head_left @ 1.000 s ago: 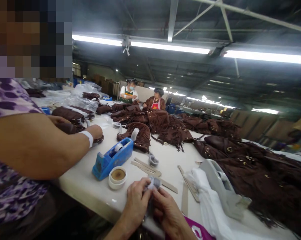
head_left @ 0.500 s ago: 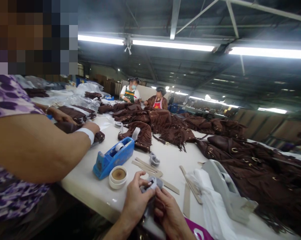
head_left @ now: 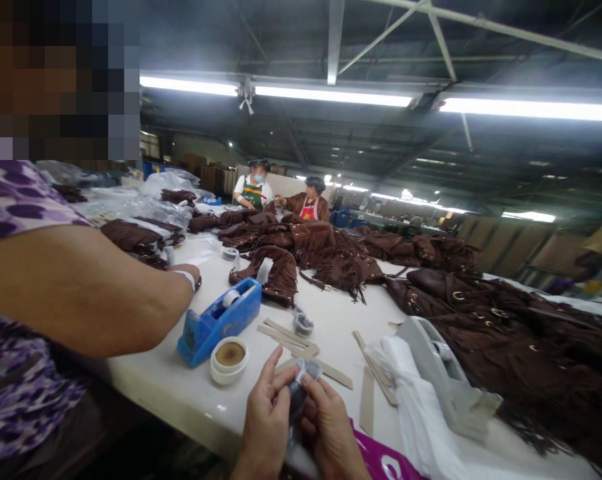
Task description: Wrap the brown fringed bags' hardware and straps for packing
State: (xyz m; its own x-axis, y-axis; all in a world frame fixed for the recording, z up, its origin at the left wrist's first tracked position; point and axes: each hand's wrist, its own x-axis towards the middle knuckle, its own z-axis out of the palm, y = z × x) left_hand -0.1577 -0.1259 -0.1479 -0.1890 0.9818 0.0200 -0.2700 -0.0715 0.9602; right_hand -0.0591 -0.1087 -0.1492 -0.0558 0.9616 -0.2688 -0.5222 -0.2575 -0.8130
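Between my two hands is a dark bundle (head_left: 299, 395) in thin whitish wrapping, perhaps a coiled strap. My left hand (head_left: 267, 417) grips its left side, with one finger pointing up and away. On the other side my right hand (head_left: 328, 417) pinches the wrapping at the top between thumb and finger. My palms hide the bundle's lower part. Just beyond my hands, a similar wrapped coil (head_left: 303, 324) lies on the white table (head_left: 338, 327) near flat grey-beige strips (head_left: 333, 375). A purple piece with white print (head_left: 383, 457) shows beside my right wrist.
Left stand a blue tape dispenser (head_left: 221, 320) and a tape roll (head_left: 229, 360). Right are white sheets (head_left: 413, 413) and a grey dispenser (head_left: 448, 373). Brown fringed bags (head_left: 325, 247) pile up behind. A co-worker's arm (head_left: 105, 287) reaches in at left; two people work across the table.
My left hand has shifted its hold lower on the bundle, and more of its dark part shows. The co-worker's arm at left has moved. The whole view has turned slightly right.
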